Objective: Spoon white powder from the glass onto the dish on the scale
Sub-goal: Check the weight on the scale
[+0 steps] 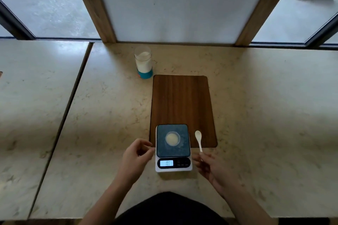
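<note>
Dark cloth over my lap fills the bottom centre of the frame, and both bare forearms rise from it toward the scale [173, 148]. That scale is a white plastic slab with a dark square platform and a lit display whose digits are too blurred to read. On the platform sits a small round clear dish [172, 139] with a pale heap of powder in it. My right hand [213, 168], lower right of centre, pinches the handle end of a white plastic spoon [198, 139]; its oval bowl points up-frame, over the brown wood-grain board [182, 104] just right of the scale. My left hand [136, 155] hangs loosely curled just left of the scale, holding nothing. Well apart, above centre-left, stands the glass [143, 62], cylindrical, teal-based, mostly full of white powder, on the mottled cream stone counter [91, 115].
</note>
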